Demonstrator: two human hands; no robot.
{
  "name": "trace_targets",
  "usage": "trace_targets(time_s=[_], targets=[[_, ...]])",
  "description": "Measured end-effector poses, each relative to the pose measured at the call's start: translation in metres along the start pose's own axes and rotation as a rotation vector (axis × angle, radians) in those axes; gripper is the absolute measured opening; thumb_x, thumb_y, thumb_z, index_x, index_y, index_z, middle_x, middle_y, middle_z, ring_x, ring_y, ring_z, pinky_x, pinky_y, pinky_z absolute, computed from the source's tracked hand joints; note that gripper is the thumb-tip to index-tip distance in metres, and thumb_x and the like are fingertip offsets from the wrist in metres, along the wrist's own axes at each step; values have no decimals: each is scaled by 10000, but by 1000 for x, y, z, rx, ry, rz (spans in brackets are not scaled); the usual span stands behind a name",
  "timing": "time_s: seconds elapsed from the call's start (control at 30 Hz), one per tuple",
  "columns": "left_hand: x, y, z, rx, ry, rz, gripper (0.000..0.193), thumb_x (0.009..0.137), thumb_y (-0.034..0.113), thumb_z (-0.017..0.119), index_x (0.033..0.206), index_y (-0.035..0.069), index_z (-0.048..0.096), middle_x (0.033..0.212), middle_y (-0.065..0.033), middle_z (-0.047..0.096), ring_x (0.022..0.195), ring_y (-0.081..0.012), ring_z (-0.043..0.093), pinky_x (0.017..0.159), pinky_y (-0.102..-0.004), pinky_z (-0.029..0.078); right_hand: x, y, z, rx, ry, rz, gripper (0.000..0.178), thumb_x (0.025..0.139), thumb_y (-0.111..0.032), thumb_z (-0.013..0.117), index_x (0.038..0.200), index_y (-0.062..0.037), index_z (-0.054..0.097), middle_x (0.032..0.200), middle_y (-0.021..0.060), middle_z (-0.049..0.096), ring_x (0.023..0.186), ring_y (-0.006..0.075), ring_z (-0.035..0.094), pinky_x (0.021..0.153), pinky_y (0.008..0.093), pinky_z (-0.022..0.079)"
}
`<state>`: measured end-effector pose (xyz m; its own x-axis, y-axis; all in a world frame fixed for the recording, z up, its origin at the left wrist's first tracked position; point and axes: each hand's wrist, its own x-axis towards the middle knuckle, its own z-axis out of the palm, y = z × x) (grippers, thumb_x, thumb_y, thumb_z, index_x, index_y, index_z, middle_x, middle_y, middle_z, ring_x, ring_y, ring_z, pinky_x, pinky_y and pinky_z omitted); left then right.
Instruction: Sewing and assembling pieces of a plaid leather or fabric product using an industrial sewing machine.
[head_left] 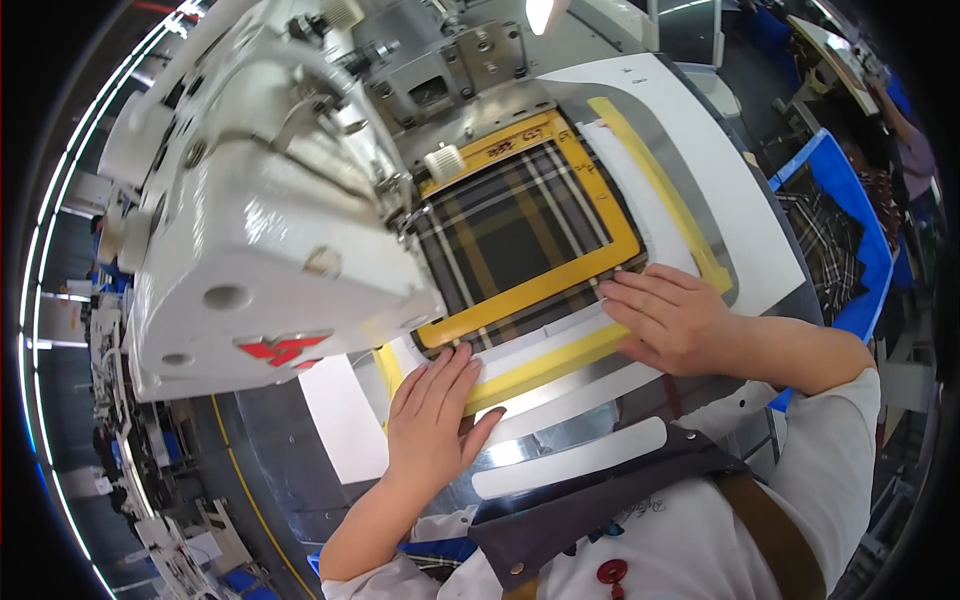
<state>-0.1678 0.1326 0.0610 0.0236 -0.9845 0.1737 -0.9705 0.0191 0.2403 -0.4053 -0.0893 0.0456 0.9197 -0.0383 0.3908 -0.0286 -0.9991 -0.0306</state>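
Dark plaid fabric [505, 232] with brown and white stripes lies under a yellow clamp frame [532, 287] on the bed of a white sewing machine [280, 210]. My left hand [432, 410] rests flat, its fingertips at the near left corner of the fabric, just below the frame. My right hand [668, 318] lies with fingers stretched over the fabric's near right corner. Both hands are open and grip nothing. The cloth edge shows as a strip between the frame and a white sheet. The needle area is partly hidden by the machine head.
Yellow tape [560, 372] borders the white sheet on the metal plate. White boards [735, 215] surround the plate. At the right stands a blue bin [855, 240] holding plaid cloth, with another person [912, 165] beyond it. A yellow floor line [240, 470] runs at the left.
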Motion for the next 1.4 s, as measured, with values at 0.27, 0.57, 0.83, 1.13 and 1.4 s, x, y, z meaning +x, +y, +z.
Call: trace_targets(time_s=[0.27, 0.57, 0.83, 1.13, 1.4], targets=[[0, -4, 5, 9, -36, -15, 477, 809, 222, 613, 1248, 50, 541, 1355, -151, 545, 1253, -332, 509, 1076, -471, 319, -2, -1, 15, -30, 79, 41, 397, 864, -312, 654, 1047, 40, 644, 1153, 187, 647, 1071, 289, 629, 947, 402, 475], [-5, -4, 7, 69, 33, 24, 369, 875, 204, 545, 1191, 15, 571, 1338, -183, 544, 1236, -369, 506, 1069, -494, 324, -104, 119, -63, 67, 496, 1037, 243, 876, -265, 622, 951, -52, 710, 902, 114, 702, 815, 288, 669, 722, 360, 523], [-3, -4, 12, 59, 54, -1, 350, 872, 198, 551, 1173, 23, 582, 1327, -172, 551, 1198, -387, 499, 1043, -483, 344, -321, 242, -4, -264, -122, 1577, 408, 742, -295, 738, 1094, -100, 670, 1061, 105, 672, 1057, 306, 614, 901, 472, 483], [9, -1, 8, 20, 55, 89, 330, 866, 180, 558, 1156, 26, 592, 1310, -175, 563, 1190, -362, 524, 1064, -473, 337, -236, 182, -98, -689, 554, 1143, 141, 862, -203, 628, 944, -136, 721, 838, 55, 647, 775, 283, 633, 661, 407, 497], [90, 94, 32, -1756, -450, -251, 568, 866, 290, 699, 1328, 39, 485, 1291, -157, 568, 1215, -262, 535, 1012, -368, 426, -64, -15, -76, -205, 326, 215, 397, 730, -116, 618, 1108, 3, 637, 1012, 110, 669, 778, 209, 668, 596, 297, 532]])
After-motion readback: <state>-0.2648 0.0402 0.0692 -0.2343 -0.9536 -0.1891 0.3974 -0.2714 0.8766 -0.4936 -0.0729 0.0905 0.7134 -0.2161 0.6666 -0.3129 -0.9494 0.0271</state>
